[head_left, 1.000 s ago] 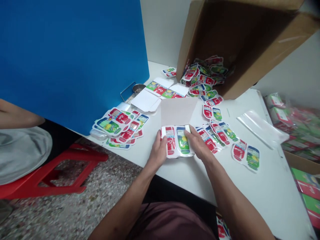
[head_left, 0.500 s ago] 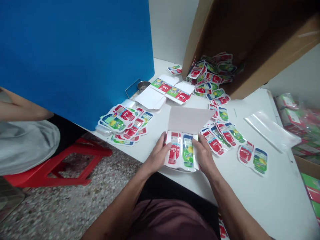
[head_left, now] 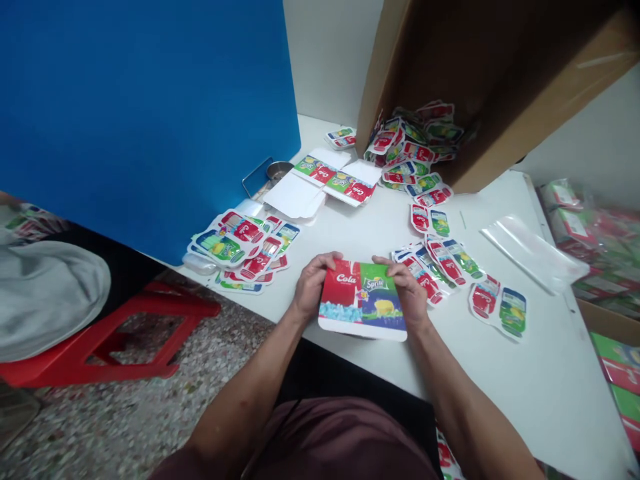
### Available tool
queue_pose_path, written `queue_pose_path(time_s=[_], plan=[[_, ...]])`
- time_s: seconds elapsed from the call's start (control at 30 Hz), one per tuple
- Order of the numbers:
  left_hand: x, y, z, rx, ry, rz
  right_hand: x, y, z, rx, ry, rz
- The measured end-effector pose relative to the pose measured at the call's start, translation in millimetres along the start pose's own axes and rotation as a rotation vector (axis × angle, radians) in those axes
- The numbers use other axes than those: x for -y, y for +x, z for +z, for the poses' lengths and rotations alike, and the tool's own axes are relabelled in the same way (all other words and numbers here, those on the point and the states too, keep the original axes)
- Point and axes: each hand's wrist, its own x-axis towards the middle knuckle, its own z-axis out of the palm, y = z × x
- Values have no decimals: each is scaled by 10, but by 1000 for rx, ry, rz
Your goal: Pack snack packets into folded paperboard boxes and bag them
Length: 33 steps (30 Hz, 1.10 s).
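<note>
- Hands first: your left hand (head_left: 311, 287) and your right hand (head_left: 407, 293) each pinch a top corner of the printed card (head_left: 363, 300), fingers curled over its far edge and thumbs underneath.
- Position: you hold the card at the near edge of the white table (head_left: 525, 387), straight in front of you, with its red Cola half and green Sprite half facing up.
- State of the card: it looks folded shut. You cannot see from here whether anything sits inside it.
- Done, as far as it shows: wrapped bundles (head_left: 590, 227) in the same colours are heaped off the table's right side, which suggests a good share is already packed.
- Left, by the look of it:
  - loose twin packs (head_left: 450, 263) fanned out just beside your right hand;
  - another heap of packs (head_left: 240, 250) to the left, against the blue board (head_left: 150, 113);
  - many more spilling from the tipped cardboard box (head_left: 500, 87);
  - flat unfolded cards (head_left: 325, 181) lying between that heap and the box.
- A clear plastic bag (head_left: 533, 252) lies well apart on the right, untouched.
</note>
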Motion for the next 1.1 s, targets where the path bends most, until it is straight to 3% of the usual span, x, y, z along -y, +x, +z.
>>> queue_pose_path(time_s=[0.17, 0.37, 0.47, 0.67, 0.8, 0.97, 1.03, 1.1], plan=[[12, -71, -54, 89, 0, 39, 27, -61, 48, -3, 130, 15], [-31, -162, -55, 187, 286, -34, 45, -108, 72, 35, 49, 79], [14, -162, -75, 189, 248, -43, 12, -106, 54, 52, -20, 89], [192, -179, -116, 158, 243, 53, -78, -114, 85, 74, -171, -74], [267, -202, -121, 152, 304, 97, -103, -111, 90, 93, -182, -74], [190, -235, -146, 120, 552, 338, -26, -88, -32, 93, -433, -135], [120, -259, -191, 222, 728, 499, 47, -106, -108, 150, -590, -234], [66, -284, -255, 410, 868, 655, 116, -157, -176, 253, -707, -402]])
